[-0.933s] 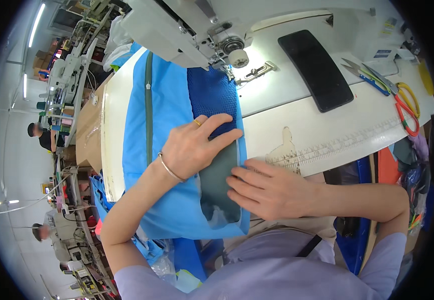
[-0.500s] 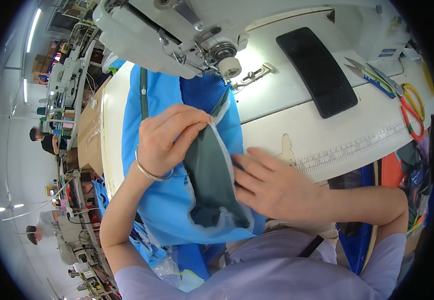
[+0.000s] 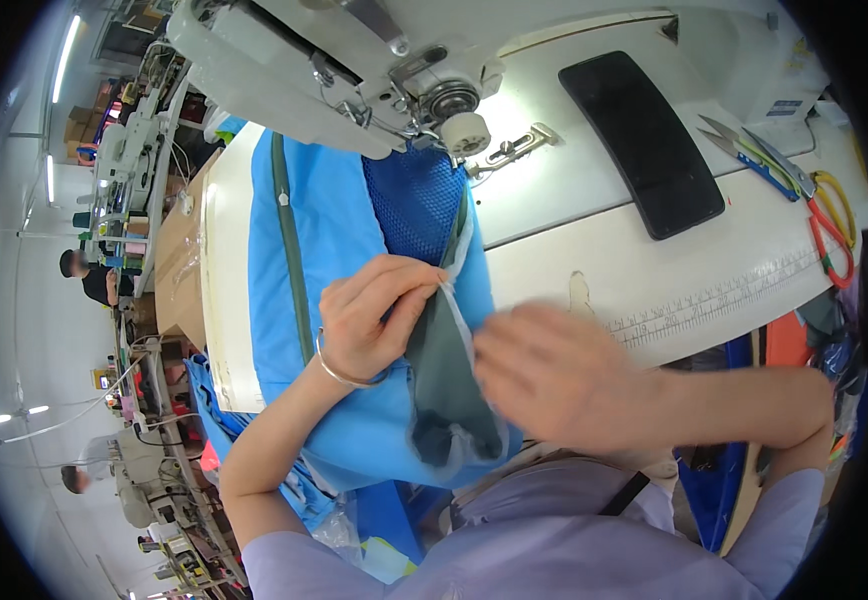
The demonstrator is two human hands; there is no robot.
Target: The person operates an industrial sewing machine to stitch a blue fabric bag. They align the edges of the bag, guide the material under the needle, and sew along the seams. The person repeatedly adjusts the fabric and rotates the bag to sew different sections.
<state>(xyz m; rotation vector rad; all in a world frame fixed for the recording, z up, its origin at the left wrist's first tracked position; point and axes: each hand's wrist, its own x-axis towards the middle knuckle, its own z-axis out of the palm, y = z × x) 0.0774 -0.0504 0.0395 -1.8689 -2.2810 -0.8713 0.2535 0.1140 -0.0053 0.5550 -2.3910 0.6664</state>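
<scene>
A light blue fabric piece [image 3: 339,215] with a dark grey-green stripe and a blue mesh panel [image 3: 416,205] lies under the sewing machine head [image 3: 394,85] and hangs over the table's near edge. My left hand [image 3: 379,315] pinches the pale raw edge of a grey-green fabric strip [image 3: 446,365] that runs up to the presser foot. Just right of that strip, my right hand [image 3: 554,375] is smeared by motion; its fingers reach the strip's edge, but whether they grip it I cannot tell.
On the table [image 3: 524,225] to the right lie a black phone [image 3: 644,145], blue-handled snips [image 3: 766,172] and scissors with red and yellow handles [image 3: 826,225]. A printed ruler scale [image 3: 719,300] follows the near edge. Other sewing machines [image 3: 134,130] and two people stand at the left.
My left hand has moved right and nearer to me with the fabric edge, uncovering more mesh panel. My right hand has shifted slightly right and now looks blurred.
</scene>
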